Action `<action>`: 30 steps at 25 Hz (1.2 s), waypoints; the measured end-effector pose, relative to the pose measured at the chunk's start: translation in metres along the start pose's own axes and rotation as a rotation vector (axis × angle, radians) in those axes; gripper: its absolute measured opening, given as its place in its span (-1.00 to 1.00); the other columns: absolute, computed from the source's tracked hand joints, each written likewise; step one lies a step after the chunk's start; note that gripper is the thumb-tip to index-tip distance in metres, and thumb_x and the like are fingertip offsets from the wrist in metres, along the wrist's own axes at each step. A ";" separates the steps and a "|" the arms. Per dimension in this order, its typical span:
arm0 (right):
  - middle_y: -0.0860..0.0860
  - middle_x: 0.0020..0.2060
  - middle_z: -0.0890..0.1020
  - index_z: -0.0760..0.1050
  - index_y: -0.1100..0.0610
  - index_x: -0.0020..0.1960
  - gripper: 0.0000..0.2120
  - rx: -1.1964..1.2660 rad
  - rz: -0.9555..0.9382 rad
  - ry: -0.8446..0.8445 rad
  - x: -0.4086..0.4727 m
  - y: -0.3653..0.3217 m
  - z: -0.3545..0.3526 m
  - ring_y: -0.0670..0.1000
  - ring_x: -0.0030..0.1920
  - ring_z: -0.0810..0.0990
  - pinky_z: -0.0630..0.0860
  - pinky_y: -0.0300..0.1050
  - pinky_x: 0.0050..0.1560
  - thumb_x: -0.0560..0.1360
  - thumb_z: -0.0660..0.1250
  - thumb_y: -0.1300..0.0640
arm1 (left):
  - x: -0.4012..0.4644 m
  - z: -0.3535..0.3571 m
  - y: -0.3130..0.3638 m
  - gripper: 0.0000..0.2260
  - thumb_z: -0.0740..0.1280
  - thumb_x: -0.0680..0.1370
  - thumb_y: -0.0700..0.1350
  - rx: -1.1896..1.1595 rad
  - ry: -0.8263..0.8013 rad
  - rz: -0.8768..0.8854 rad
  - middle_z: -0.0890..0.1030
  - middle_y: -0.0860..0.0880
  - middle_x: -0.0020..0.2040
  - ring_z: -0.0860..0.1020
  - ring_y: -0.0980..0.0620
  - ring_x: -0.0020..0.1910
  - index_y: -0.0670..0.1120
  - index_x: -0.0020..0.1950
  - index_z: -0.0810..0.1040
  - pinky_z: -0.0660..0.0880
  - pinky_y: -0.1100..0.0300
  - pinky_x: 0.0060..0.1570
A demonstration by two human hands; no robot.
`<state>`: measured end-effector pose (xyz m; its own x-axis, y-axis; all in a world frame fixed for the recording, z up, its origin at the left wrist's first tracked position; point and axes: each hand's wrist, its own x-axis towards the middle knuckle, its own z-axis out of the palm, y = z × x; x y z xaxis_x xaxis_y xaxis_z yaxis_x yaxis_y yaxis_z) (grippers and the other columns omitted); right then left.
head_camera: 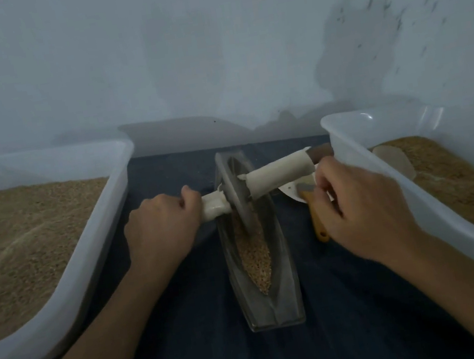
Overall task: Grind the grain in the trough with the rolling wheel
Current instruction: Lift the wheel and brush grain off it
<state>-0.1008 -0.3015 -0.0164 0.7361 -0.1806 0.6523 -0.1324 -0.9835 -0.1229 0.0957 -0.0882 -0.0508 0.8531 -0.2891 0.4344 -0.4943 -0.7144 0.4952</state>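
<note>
Metal wheel (pixel 236 193) stands in the grain-filled trough (pixel 289 279); left hand (pixel 161 227) grips its wrapped handle (pixel 213 206), right hand (pixel 364 205) hovers beside (fingers loosely curled, holding nothing).

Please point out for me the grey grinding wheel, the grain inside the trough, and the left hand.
Grey metal grinding wheel (pixel 236 193): head view, on its flat disc face.
Tan grain in the trough (pixel 254 257): head view, mid-pile.
Left hand (pixel 161 222): head view, back of hand.

The scene is seen from one head-worn wide-angle camera, aimed forward and down. The trough (pixel 257 247) is viewed closely, centred, with a wall (pixel 208 44) faced beyond.
</note>
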 end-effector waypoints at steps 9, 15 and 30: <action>-0.14 0.30 0.43 0.33 -0.24 0.38 -0.59 -0.378 -0.182 -0.591 -0.005 0.028 0.015 -0.02 0.15 0.51 0.55 -0.05 0.05 0.60 0.31 0.07 | 0.001 -0.008 -0.001 -0.46 0.17 0.68 0.05 -0.185 0.076 -0.193 0.45 -0.04 -0.52 0.44 -0.03 -0.50 -0.12 -0.47 0.44 0.23 0.17 -0.41; -0.02 0.09 0.58 0.54 0.03 0.24 -0.82 -0.133 -0.083 -0.227 0.008 0.011 0.010 0.00 -0.02 0.53 0.49 -0.08 -0.08 0.67 0.25 0.09 | 0.004 -0.010 -0.003 -0.51 0.17 0.65 0.09 -0.335 0.029 -0.360 0.54 -0.08 -0.44 0.48 -0.03 -0.41 -0.15 -0.36 0.57 0.26 0.13 -0.37; 0.03 -0.29 0.61 0.56 0.24 0.01 -0.92 0.442 -0.023 0.248 0.072 -0.031 0.051 -0.05 -0.30 0.58 0.51 -0.18 -0.25 0.63 0.35 0.22 | 0.005 -0.011 -0.004 -0.71 0.17 0.67 -0.04 -0.511 -0.030 -0.442 0.59 -0.17 -0.23 0.55 -0.18 -0.25 -0.14 -0.17 0.50 0.47 -0.02 -0.21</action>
<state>-0.0096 -0.2839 -0.0036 0.5488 -0.2072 0.8099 0.2154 -0.9010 -0.3765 0.0998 -0.0802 -0.0423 0.9938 -0.0620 0.0919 -0.1086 -0.3807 0.9183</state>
